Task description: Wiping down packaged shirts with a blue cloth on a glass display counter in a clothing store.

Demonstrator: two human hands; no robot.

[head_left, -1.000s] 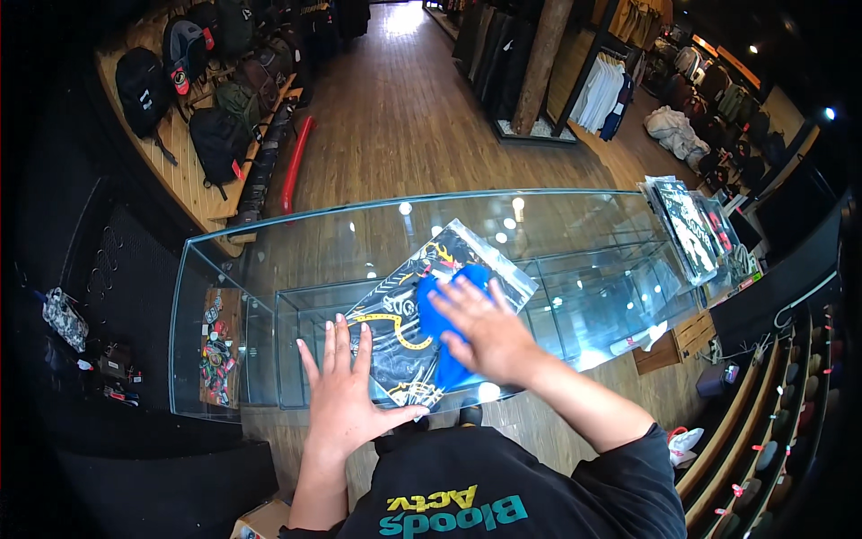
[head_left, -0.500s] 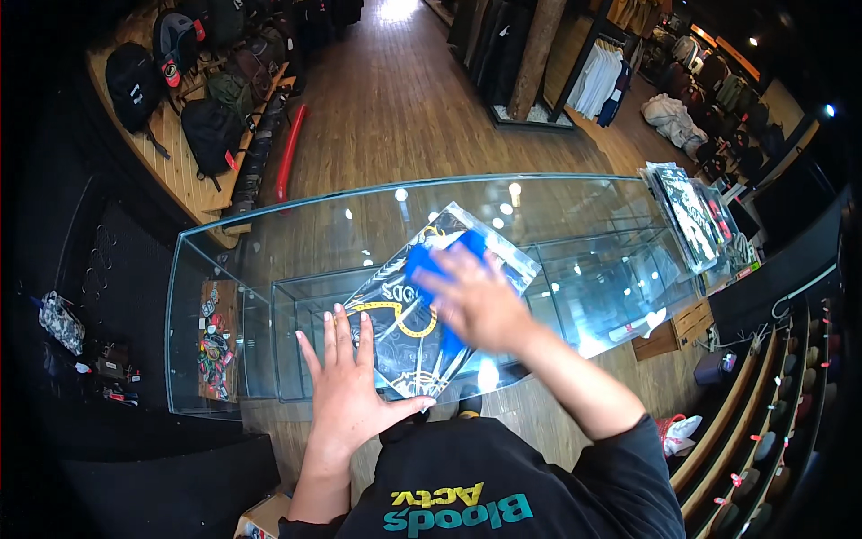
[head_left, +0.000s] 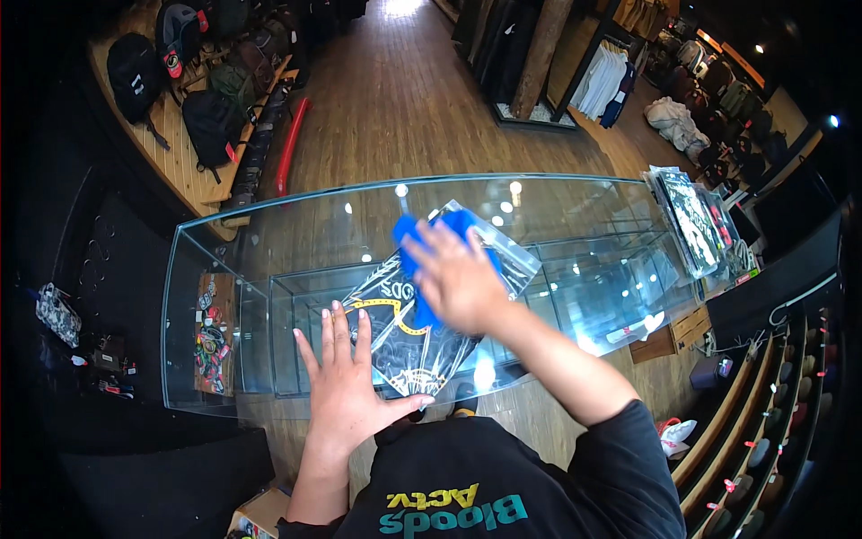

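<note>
A clear plastic package [head_left: 417,355] with a black folded garment printed in white and yellow lies slanted on the glass counter [head_left: 332,256]. My left hand [head_left: 346,391] rests at its near left edge, fingers spread and flat, the thumb pressing the lower corner. On the upper part of the package, my right hand [head_left: 461,283] lies over a bunched blue cloth [head_left: 407,235] and presses it down. Blue shows on both sides of the fingers; the palm hides the rest of the cloth and part of the print. The right fingers are slightly blurred.
More flat packages [head_left: 687,220] are stacked at the counter's right end. Small colourful items [head_left: 214,346] sit on a wooden board inside the glass at left. Backpacks [head_left: 211,130] stand on a wooden shelf at far left. Hanging shirts [head_left: 602,81] are at the far right.
My right hand has slid the blue cloth a little to the left and away from me over the package. My left hand and the package stay in place.
</note>
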